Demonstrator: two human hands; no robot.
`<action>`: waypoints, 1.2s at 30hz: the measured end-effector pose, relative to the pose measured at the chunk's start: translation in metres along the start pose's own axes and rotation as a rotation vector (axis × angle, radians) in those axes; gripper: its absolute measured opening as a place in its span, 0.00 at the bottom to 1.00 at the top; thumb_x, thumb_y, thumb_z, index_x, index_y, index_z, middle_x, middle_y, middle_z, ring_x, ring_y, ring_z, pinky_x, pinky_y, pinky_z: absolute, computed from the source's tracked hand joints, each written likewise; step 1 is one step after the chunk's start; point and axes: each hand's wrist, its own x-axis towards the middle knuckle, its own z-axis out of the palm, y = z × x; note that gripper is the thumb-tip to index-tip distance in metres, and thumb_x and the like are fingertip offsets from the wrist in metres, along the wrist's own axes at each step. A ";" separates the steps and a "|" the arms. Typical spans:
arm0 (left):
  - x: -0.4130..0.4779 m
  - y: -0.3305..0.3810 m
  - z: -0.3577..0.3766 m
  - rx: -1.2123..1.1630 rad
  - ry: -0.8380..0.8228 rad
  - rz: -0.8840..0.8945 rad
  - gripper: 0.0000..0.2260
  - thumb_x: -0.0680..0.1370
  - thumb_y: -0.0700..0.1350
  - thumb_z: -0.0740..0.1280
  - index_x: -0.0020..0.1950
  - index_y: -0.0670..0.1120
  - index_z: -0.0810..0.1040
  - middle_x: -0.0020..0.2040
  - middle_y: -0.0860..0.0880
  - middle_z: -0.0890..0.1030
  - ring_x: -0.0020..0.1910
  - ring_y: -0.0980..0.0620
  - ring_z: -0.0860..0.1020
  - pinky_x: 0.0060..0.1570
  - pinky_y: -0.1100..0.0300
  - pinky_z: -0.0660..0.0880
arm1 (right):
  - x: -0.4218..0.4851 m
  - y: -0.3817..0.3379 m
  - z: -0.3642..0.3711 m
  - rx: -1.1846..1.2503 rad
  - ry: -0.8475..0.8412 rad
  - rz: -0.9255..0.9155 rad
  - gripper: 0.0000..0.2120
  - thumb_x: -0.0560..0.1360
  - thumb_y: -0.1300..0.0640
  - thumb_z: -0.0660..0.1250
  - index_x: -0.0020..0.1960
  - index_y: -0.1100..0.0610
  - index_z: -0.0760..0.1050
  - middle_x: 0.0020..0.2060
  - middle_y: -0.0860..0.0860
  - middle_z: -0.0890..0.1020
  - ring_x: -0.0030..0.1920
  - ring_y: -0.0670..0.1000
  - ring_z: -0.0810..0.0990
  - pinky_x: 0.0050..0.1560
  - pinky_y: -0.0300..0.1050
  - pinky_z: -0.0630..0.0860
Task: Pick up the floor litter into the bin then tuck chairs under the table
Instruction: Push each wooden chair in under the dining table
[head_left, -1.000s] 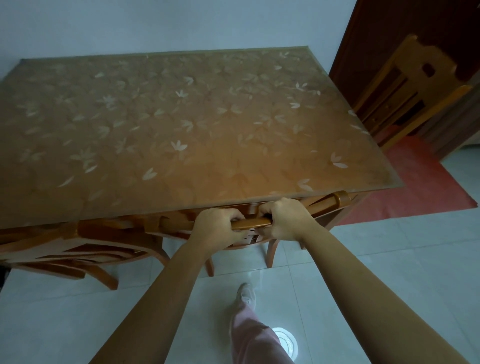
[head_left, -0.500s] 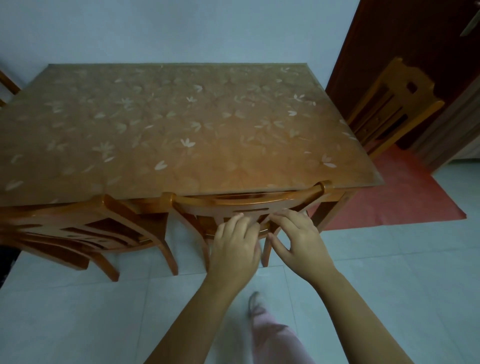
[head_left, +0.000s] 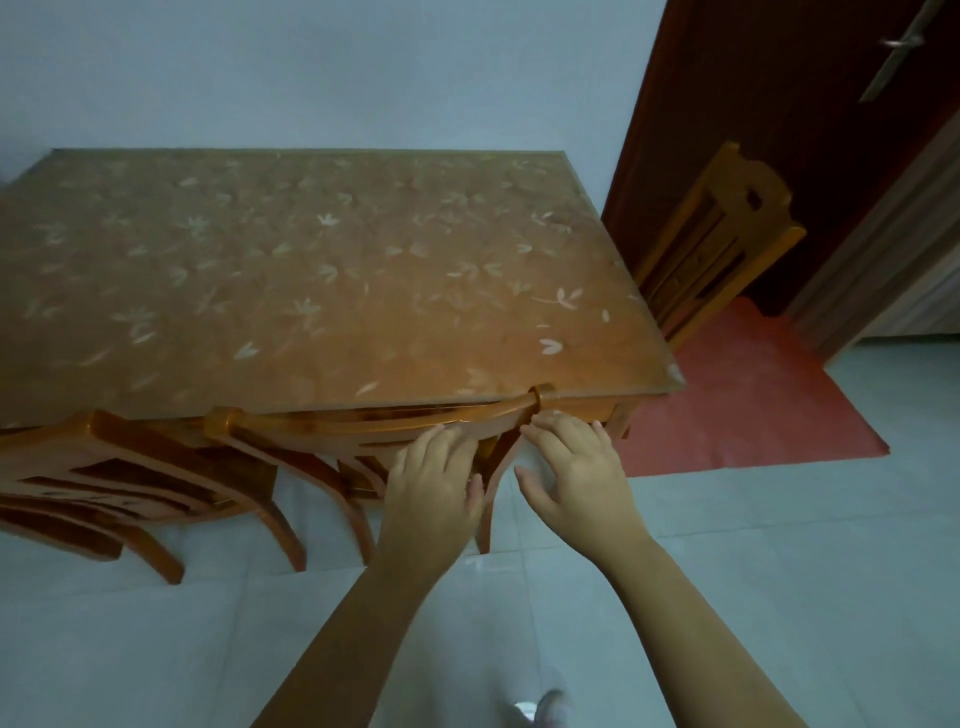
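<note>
1. Now both hands are loose and hold nothing. My left hand (head_left: 431, 478) lies with straight fingers against the top rail of the right-hand chair (head_left: 363, 423) at the table's near edge. My right hand (head_left: 576, 462) spreads just beside that rail's right end.
2. That chair has its back up against the near edge of the table (head_left: 311, 270) and its seat hidden beneath, so I judge it tucked. The left-hand chair (head_left: 104, 467) stands just beside it along the same edge, likewise under the table.
3. I judge that the coming move turns on the third chair (head_left: 717, 244). It stands beyond the table's right edge, near the far right corner, against the dark door (head_left: 779, 104) and behind the red mat (head_left: 753, 415).
4. From my hands it lies ahead and to the right, past the table's near right corner, so my right hand is the nearer one.
5. Its back stands roughly upright, with the slats running top to bottom. I cannot tell which way its seat faces.
</note>
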 end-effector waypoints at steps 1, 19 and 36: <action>0.004 0.000 0.002 0.015 0.004 -0.027 0.14 0.68 0.41 0.72 0.52 0.41 0.80 0.52 0.42 0.81 0.54 0.42 0.79 0.53 0.48 0.74 | 0.007 0.004 0.001 0.007 -0.024 -0.024 0.20 0.70 0.48 0.58 0.56 0.57 0.77 0.53 0.52 0.81 0.59 0.56 0.76 0.60 0.60 0.69; 0.057 -0.144 0.022 0.007 -0.322 0.214 0.21 0.76 0.57 0.55 0.54 0.45 0.80 0.37 0.47 0.82 0.33 0.46 0.80 0.30 0.56 0.76 | 0.104 -0.016 0.119 0.055 -0.361 -0.255 0.27 0.71 0.37 0.56 0.51 0.57 0.79 0.45 0.54 0.81 0.44 0.57 0.80 0.37 0.52 0.78; 0.054 -0.191 -0.004 -0.008 -0.470 0.243 0.21 0.77 0.59 0.56 0.67 0.53 0.70 0.54 0.49 0.81 0.52 0.50 0.78 0.47 0.60 0.70 | 0.107 -0.052 0.152 0.159 -0.113 -0.443 0.27 0.76 0.38 0.53 0.36 0.57 0.78 0.28 0.51 0.80 0.28 0.52 0.79 0.24 0.43 0.73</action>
